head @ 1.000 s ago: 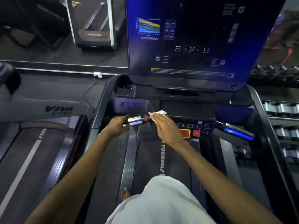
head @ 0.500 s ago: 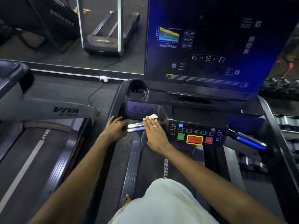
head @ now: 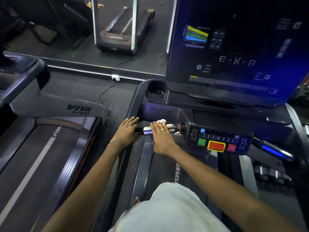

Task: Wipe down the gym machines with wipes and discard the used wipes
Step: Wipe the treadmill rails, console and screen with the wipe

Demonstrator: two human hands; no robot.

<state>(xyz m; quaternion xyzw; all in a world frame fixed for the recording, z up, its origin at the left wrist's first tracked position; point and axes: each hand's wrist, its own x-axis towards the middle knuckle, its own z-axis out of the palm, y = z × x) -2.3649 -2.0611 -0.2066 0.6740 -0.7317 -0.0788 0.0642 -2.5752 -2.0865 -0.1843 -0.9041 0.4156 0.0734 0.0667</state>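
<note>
Wipe (head: pixel 161 121): 1, pressed to handlebar (head: pixel 173 126) by flat right hand (head: pixel 163 138) | left hand (head: pixel 126 131) flat alongside

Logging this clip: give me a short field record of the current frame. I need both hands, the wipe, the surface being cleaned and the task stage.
Setting: person stands on a treadmill, facing its console
Left hand: fingers straight, rests at the handlebar's left end
Right hand: fingers straight, presses the wipe onto the bar
Wipe: white, crumpled, at the right fingertips
Handlebar: chrome grip, left of the button panel
Stage: wiping under way, wipe not yet discarded
</note>
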